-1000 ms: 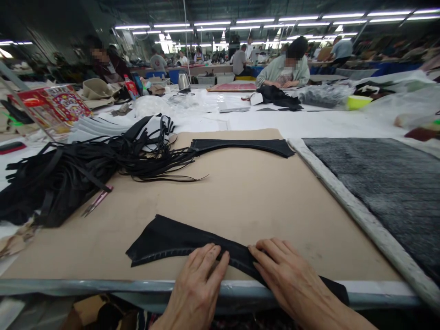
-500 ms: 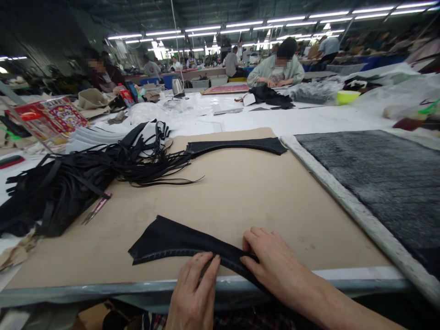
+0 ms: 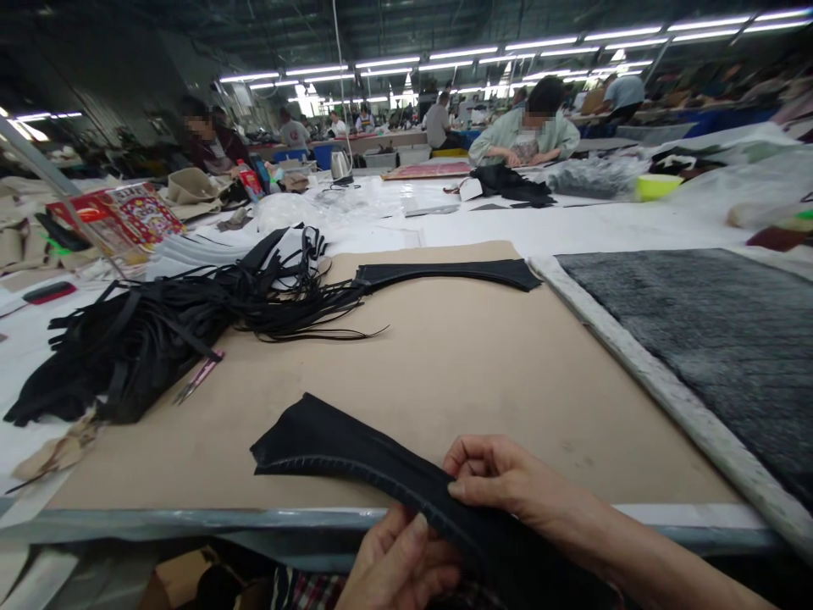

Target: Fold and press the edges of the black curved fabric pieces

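Observation:
A long curved piece of black material lies partly on the brown board, its near end hanging over the table edge toward me. Pale stitch-like marks run along its lower curved edge. My left hand pinches that lower edge, thumb on top and fingers beneath. On the upper edge, my right hand is closed, with thumb and curled fingers gripping the material. Farther back lies a similar curved black piece, beside a heap of black strips. Pink-handled thread snips rest next to the heap.
The brown board covers the near table. At right stands a pale-edged slab with a dark fuzzy sheet. A red box is at left. Across the white table a co-worker sits by black pieces.
My left hand has gone from lying on top of the black piece to pinching its edge from below. My right fingers have curled, and the near part of the piece is lifted and turned.

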A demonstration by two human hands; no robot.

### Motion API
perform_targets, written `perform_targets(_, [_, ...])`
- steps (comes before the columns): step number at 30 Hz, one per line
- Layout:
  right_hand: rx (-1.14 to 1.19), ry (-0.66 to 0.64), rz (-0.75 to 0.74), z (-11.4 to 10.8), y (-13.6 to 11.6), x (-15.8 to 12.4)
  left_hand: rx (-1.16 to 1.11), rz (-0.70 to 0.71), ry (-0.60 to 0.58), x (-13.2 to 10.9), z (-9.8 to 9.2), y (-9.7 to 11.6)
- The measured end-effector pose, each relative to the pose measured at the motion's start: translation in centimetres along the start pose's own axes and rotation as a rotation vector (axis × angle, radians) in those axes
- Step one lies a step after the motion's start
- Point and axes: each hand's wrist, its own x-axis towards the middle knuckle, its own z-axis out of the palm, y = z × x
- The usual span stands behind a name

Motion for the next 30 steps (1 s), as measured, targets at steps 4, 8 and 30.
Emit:
perform_targets(4, [-0.051,-0.016,-0.010,0.6,0.0,-0.7,-0.077,0.057,0.093,0.7,1.0,0.5])
perform_targets(8, [-0.083,-0.032,-0.064,0.8,0.1,-0.9,-0.010,0.094,0.149,1.2,0.9,0.2])
perform_targets(30, [-1.245,0.226,-0.615,2.8,1.4,-0.8,0.561,0.321,0.445,0.8,0.5,0.2])
